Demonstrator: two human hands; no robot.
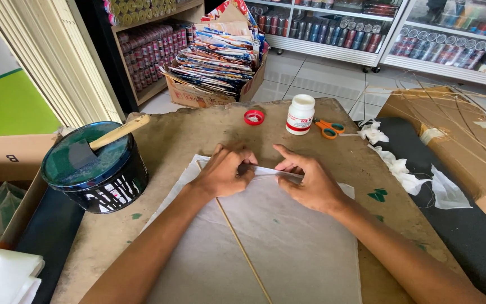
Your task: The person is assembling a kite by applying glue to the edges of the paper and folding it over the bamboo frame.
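Note:
A sheet of thin white paper (pixel 288 236) lies on a worn brown work board (pixel 198 129), with a thin bamboo stick (pixel 243 253) running along its middle. My left hand (pixel 223 171) and my right hand (pixel 305 180) meet at the sheet's far edge. Both pinch a narrow folded strip of that paper edge between thumb and fingers. The stick's far end is hidden under my left hand.
A white glue bottle (pixel 300 115), its red cap (pixel 253 117) and orange-handled scissors (pixel 328 128) lie beyond my hands. A black can (pixel 99 169) with a wooden-handled brush sits at left. Crumpled white paper scraps (pixel 392 163) and bamboo sticks over a cardboard box (pixel 462 135) are at right.

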